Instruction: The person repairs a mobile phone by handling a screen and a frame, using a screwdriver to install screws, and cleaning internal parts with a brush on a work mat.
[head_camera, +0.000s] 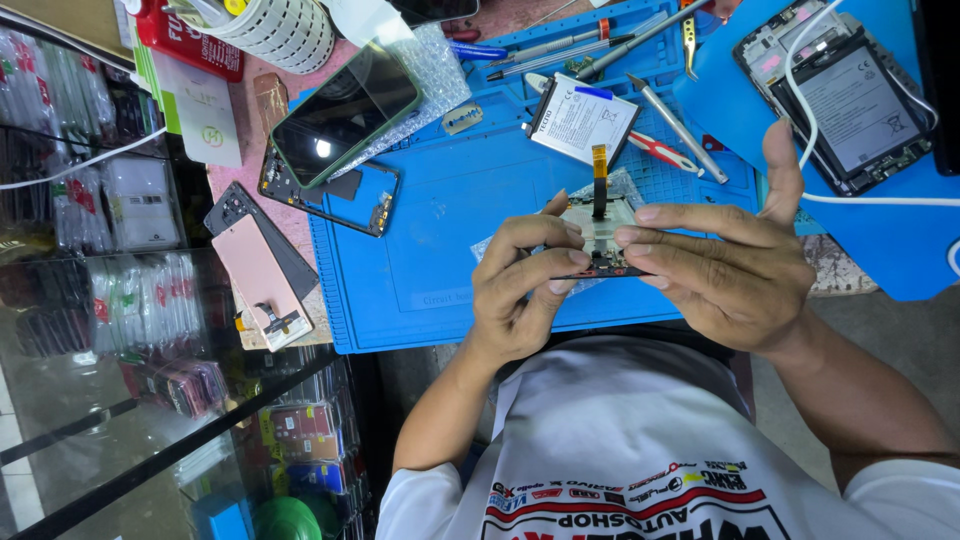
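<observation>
Both hands are gripping 1 phone frame (600, 240) above the near edge of the blue work mat (450, 250). The left hand (525, 290) is curling its fingers closed over the frame's left end, while the right hand (735, 270) is pinching the right end with fingers stretched flat. A white battery (580, 120) and tweezers (675, 125) are lying on the mat beyond.

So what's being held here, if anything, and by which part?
An opened phone assembly with a dark flex cable standing up from it. The left hand pinches its left edge, the right hand its right edge, above the blue mat.
</observation>
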